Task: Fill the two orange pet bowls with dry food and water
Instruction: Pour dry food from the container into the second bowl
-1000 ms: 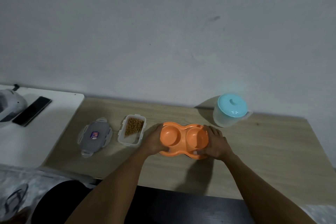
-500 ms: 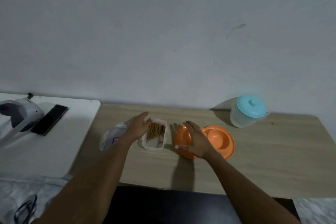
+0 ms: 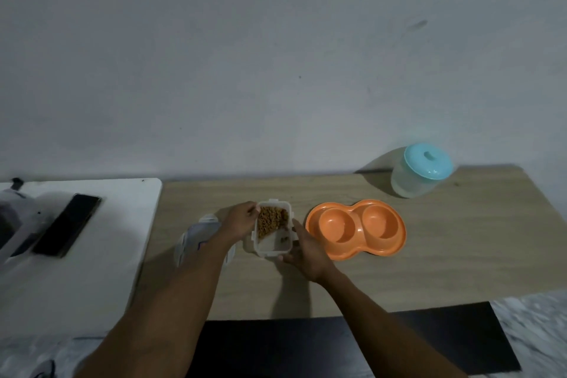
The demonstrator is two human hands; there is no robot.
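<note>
Both wells of the orange plastic double pet bowl (image 3: 356,229) are empty. Just left of it, the left hand (image 3: 240,220) and right hand (image 3: 306,250) grip the clear rectangular kibble container (image 3: 271,230); the teal-lidded water jug (image 3: 421,169) behind stands untouched.

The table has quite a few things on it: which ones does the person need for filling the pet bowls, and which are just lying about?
Needed for the job:
- orange double bowl, both wells empty
- open food container of dry food, held by left hand and right hand
- lidded jug, probably the water

Just lying about:
- container lid
- black phone on the white table
</note>
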